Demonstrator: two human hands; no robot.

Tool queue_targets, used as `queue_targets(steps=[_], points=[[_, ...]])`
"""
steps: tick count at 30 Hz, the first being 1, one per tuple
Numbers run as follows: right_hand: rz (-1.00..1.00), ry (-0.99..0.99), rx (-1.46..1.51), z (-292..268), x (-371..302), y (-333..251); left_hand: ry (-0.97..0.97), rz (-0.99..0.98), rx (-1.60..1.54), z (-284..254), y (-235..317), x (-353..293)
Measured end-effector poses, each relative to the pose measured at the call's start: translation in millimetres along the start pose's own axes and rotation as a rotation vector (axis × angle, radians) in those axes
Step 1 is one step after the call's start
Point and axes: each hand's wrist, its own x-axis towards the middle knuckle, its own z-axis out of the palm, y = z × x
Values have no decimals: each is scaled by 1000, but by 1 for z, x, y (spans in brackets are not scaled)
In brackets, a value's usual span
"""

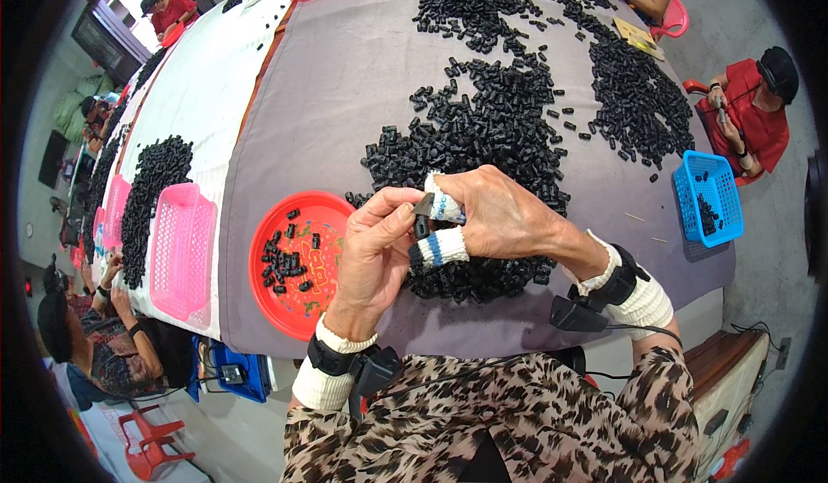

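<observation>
Just above the near edge of the heap, my two hands meet with fingertips close together. My left hand is closed in a pinch on a small black cylindrical plastic part. My right hand has white, blue-marked covers on its thumb and a finger. It is closed on what looks like a small grey blade, pressed against the part; the fingers hide most of it. Beneath and beyond lies a big heap of similar black parts. A red round tray with several black parts stands left of my left hand.
A grey cloth covers the table. A pink basket stands at the left, a blue basket with a few parts at the right. Another heap lies far right. Several people sit around, one in red. Cables hang from my wrist straps.
</observation>
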Motion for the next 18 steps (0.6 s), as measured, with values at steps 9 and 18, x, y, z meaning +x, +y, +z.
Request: queue_targets(steps=[9,18], points=[[-38,-3,-49,1,0,-1,29,40,89,2,2,-1],[-45,47,34,3,-2,-6,21,23,24,3,4,-2]])
